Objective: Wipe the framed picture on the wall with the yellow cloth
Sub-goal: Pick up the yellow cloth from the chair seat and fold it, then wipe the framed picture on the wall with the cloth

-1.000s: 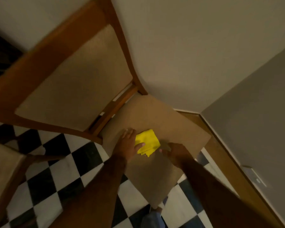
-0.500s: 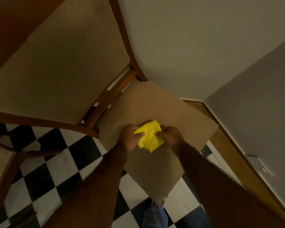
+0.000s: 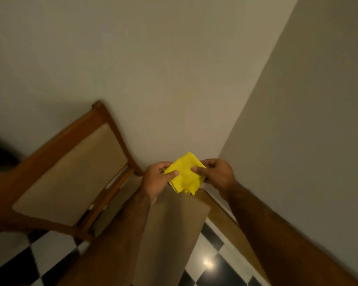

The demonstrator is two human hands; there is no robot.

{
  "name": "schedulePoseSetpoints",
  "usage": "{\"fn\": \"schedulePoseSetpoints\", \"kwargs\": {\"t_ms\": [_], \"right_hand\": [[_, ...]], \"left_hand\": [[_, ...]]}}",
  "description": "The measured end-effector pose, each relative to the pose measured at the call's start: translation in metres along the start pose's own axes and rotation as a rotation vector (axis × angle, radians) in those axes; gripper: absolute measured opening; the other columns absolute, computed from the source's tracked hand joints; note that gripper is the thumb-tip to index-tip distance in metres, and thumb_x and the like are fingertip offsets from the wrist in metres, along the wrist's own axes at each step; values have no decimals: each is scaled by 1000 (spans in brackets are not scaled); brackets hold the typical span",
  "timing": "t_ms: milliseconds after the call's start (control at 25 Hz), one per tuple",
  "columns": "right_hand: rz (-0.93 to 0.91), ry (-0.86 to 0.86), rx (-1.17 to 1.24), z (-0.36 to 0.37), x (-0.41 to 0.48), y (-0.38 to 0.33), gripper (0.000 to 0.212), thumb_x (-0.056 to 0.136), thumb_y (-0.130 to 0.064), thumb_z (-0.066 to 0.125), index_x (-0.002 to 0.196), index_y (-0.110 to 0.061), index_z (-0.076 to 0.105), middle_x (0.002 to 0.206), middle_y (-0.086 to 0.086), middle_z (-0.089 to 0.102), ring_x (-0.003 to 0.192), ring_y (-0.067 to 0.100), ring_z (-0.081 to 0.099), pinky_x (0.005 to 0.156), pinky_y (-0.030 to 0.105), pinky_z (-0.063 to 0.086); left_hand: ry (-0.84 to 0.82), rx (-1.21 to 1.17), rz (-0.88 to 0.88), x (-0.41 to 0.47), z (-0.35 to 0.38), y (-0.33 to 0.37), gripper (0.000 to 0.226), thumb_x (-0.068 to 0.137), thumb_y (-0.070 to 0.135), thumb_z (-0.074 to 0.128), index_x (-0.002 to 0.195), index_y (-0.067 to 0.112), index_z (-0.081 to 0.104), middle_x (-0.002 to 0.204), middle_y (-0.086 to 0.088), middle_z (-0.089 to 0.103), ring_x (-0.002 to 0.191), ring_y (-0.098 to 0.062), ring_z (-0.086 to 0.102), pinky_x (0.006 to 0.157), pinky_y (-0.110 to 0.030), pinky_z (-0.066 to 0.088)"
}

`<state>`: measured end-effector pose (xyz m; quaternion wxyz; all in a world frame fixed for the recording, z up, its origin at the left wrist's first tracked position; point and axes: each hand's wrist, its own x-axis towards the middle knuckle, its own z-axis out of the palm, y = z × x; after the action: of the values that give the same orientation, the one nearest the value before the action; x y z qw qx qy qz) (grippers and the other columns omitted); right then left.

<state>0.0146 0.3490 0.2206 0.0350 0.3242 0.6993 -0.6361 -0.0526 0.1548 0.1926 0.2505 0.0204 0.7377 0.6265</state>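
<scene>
In the corner where 2 plain matte walls [image 3: 174,69] meet, I hold everything up in front of me. Farthest left, a wooden chair [image 3: 70,172] leans its warm brown frame toward the wall, its back panel padded in coarse beige fabric, with a narrow slot between the panel and the lower rail. Below it the floor [image 3: 29,256] is glossy black-and-white checker tile. My left hand [image 3: 156,182] is closed on the left edge of the yellow cloth [image 3: 184,174], thumb pressed flat on top and fingers curled beneath. The cloth is folded into a soft square turned like a diamond, several layers thick, with frayed, uneven edges hanging at its lower corner. My right hand [image 3: 215,175] pinches the opposite edge, thumb on top. Under my forearms lies the tan woven seat [image 3: 174,234] of a chair. No framed picture shows in this view.
</scene>
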Motion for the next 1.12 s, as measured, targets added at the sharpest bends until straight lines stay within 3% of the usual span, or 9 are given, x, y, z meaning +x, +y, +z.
{"fn": "schedulePoseSetpoints", "kwargs": {"t_ms": [160, 280, 440, 520, 600, 800, 920, 1000, 1120], "right_hand": [[-130, 138, 106, -93, -54, -90, 21, 70, -10, 91, 84, -5, 76, 96, 27, 77, 87, 35, 76, 71, 39, 66], [-250, 244, 159, -171, -109, -154, 22, 73, -10, 89, 89, -2, 76, 89, 21, 76, 80, 27, 73, 65, 32, 63], [-409, 327, 137, -260, -189, -236, 31, 79, -2, 82, 108, 6, 73, 101, 25, 74, 88, 26, 70, 78, 37, 62], [-497, 376, 105, -303, -232, -279, 25, 81, 2, 77, 106, 3, 74, 111, 29, 74, 91, 27, 70, 90, 44, 61], [-595, 448, 57, -342, -280, -325, 27, 82, 2, 75, 108, 1, 75, 113, 29, 75, 92, 26, 71, 92, 44, 61], [-818, 669, 25, -401, -387, -423, 31, 82, -7, 81, 112, -2, 74, 110, 21, 77, 106, 35, 75, 94, 46, 62], [-964, 828, 43, -423, -442, -473, 34, 73, -15, 91, 102, -7, 76, 102, 14, 78, 97, 29, 77, 85, 43, 65], [-1043, 934, 36, -436, -474, -500, 34, 67, -21, 95, 94, -12, 78, 95, 9, 79, 91, 24, 78, 79, 39, 66], [-1115, 1063, -21, -456, -512, -533, 32, 62, -26, 97, 87, -16, 79, 91, 7, 80, 88, 24, 79, 75, 40, 67]], "left_hand": [[-62, -1, 171, -16, 61, 118, 22, 83, 5, 80, 103, 14, 74, 102, -19, 75, 89, -26, 71, 82, -45, 63], [-123, -19, 312, -41, 121, 211, 30, 83, 5, 81, 112, 4, 73, 108, -26, 74, 90, -29, 71, 85, -51, 63], [-176, -64, 475, -80, 190, 326, 33, 83, 7, 81, 114, 2, 72, 104, -24, 76, 85, -26, 71, 82, -45, 63], [-204, -89, 544, -105, 219, 387, 34, 83, 9, 81, 115, 2, 72, 100, -20, 77, 85, -26, 72, 82, -43, 63], [-252, -121, 641, -135, 243, 451, 33, 82, 10, 82, 113, 5, 72, 99, -16, 77, 86, -27, 73, 80, -41, 63], [-313, -160, 886, -205, 278, 590, 33, 81, 18, 83, 110, 9, 74, 103, -14, 76, 90, -31, 75, 80, -48, 65], [-388, -207, 1009, -245, 293, 658, 12, 82, 15, 79, 92, 16, 73, 90, -9, 75, 82, -26, 72, 66, -36, 63], [-435, -240, 1074, -271, 303, 694, 10, 82, 16, 77, 88, 19, 71, 90, -7, 74, 83, -24, 72, 60, -31, 61], [-436, -253, 1121, -299, 317, 733, 17, 81, 22, 80, 96, 20, 72, 99, -7, 76, 91, -25, 74, 68, -34, 64]]}}
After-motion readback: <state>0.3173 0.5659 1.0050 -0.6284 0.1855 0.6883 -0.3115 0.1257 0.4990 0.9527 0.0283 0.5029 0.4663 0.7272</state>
